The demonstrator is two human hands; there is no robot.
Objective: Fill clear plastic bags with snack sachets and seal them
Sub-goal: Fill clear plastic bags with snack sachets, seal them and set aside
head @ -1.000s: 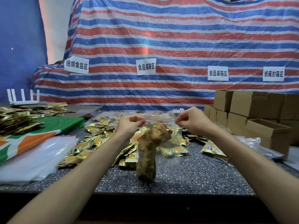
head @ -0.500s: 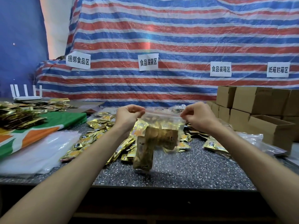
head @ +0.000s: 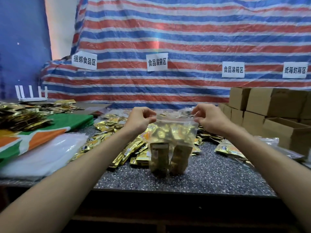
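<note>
A clear plastic bag [head: 175, 132] hangs in front of me above the speckled table [head: 210, 175], stretched flat between my hands. Two stacks of gold snack sachets [head: 168, 157] stand side by side in its bottom. My left hand [head: 140, 119] pinches the bag's top left corner at the zip strip. My right hand [head: 207, 119] pinches the top right corner. The strip runs straight between them. Loose gold sachets [head: 127, 148] lie heaped on the table behind and left of the bag.
Cardboard boxes [head: 269, 115] are stacked at the right. A pile of clear bags [head: 42, 153] and a green-orange sheet [head: 33, 137] lie at the left, with more sachets [head: 20, 116] behind. Further sachets [head: 230, 150] lie at the right. A striped tarpaulin [head: 185, 39] hangs behind.
The bag has been pulled taut and wider between my hands. The sachet stacks inside, bent and bunched before, now stand as two upright columns.
</note>
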